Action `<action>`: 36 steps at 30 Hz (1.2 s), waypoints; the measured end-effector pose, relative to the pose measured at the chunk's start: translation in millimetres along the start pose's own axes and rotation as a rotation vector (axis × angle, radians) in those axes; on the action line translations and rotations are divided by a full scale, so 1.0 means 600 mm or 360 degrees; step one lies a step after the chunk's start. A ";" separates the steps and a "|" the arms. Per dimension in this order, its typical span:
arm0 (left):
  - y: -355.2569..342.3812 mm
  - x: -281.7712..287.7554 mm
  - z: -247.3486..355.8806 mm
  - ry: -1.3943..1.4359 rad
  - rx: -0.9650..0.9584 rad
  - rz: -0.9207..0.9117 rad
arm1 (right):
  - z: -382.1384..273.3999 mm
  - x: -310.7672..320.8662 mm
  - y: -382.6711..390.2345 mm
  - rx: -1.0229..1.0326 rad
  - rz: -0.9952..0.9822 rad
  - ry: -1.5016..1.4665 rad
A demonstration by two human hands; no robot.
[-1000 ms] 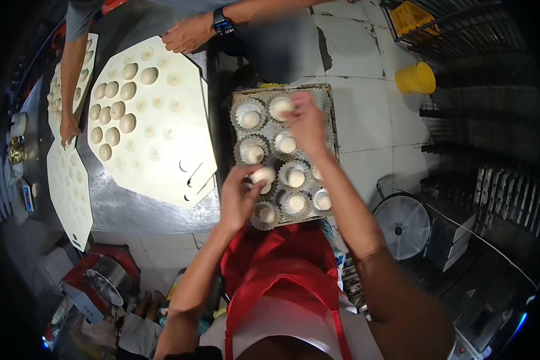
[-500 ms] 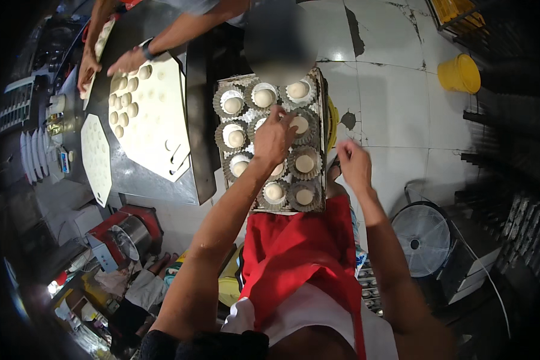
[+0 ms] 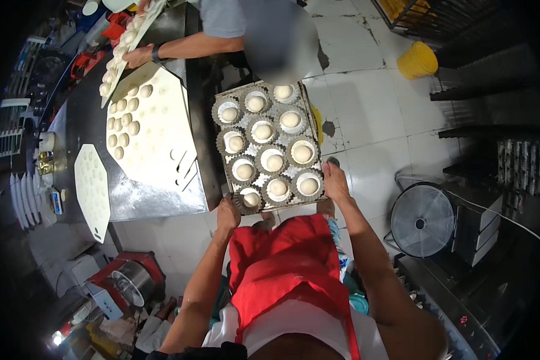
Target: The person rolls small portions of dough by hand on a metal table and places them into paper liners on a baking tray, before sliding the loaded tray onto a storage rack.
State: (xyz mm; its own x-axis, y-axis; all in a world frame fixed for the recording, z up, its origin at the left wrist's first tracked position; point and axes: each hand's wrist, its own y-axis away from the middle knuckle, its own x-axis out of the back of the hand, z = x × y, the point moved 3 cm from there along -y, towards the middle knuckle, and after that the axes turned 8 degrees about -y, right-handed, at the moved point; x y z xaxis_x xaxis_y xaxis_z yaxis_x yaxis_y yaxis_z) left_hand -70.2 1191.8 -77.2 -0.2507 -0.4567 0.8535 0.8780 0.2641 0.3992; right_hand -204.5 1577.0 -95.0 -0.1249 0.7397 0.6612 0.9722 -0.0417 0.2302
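Note:
A rectangular baking tray point(image 3: 313, 133) is in front of me, tilted slightly. On it stand several fluted tins point(image 3: 289, 148) in rows, lined with white paper. Every tin holds a pale round dough ball point(image 3: 274, 162). My left hand point(image 3: 227, 213) is closed on the near left corner of the tray. On the near right side, my right hand point(image 3: 335, 180) grips the tray's edge. The fingertips of both hands are partly hidden by the tray.
A metal table point(image 3: 144, 203) at left carries a white board point(image 3: 156, 129) with dough balls and a smaller board point(image 3: 92, 189). Across it, a co-worker's hand point(image 3: 139, 56) holds another loaded board point(image 3: 125, 55). A fan point(image 3: 420, 222) and yellow bucket point(image 3: 417, 60) stand right.
My left hand has left the dough balls and both hands now hold the tray. The tray has turned a little. The co-worker has lifted a board of dough balls.

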 end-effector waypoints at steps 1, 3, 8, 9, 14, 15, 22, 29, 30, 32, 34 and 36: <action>-0.001 0.009 0.001 0.0079 -0.0148 0.0019 | -0.010 -0.002 0.002 -0.0132 -0.0133 -0.0085; -0.009 0.018 -0.041 0.0081 -0.0144 0.0026 | -0.021 -0.019 0.010 -0.0214 -0.0195 -0.0352; -0.045 -0.053 -0.093 0.1093 0.0000 -0.0199 | 0.079 -0.027 0.029 -0.0127 0.0102 -0.0766; -0.026 -0.027 -0.083 0.1088 -0.0019 -0.0152 | 0.041 -0.013 0.029 0.0110 0.0236 -0.0698; -0.010 0.043 -0.046 0.0762 -0.0067 0.0059 | -0.001 0.042 0.042 -0.0092 0.0147 -0.0561; -0.009 0.057 -0.021 0.0740 -0.0092 0.0038 | 0.013 0.051 0.045 -0.0101 0.0110 -0.0544; -0.021 0.030 0.270 0.0947 -0.0029 -0.0238 | 0.170 0.286 0.056 -0.0289 0.0301 -0.0630; -0.149 -0.121 0.685 0.1636 -0.0055 -0.0745 | 0.327 0.481 0.048 -0.0671 0.0904 -0.0878; -0.171 -0.141 0.743 0.1711 0.0077 -0.0658 | 0.354 0.501 0.040 -0.0713 0.1045 -0.0935; -0.183 -0.150 0.901 0.1834 0.0027 -0.0660 | 0.383 0.549 0.021 -0.0796 0.1092 -0.0822; -0.276 -0.233 0.948 0.1814 -0.0108 -0.0610 | 0.407 0.595 -0.004 -0.0889 0.1295 -0.0902; -0.305 -0.277 1.080 0.1770 -0.0194 -0.0628 | 0.477 0.616 -0.019 -0.0900 0.1457 -0.1095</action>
State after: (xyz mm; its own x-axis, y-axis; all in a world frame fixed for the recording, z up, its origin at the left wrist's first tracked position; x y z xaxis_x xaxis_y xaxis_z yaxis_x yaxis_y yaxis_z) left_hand -453.6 1769.8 -75.1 -0.0736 -0.9917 -0.1049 0.8677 -0.1156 0.4834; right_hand -204.8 2042.9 -57.7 0.8358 0.4763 0.2730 0.4083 -0.8717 0.2710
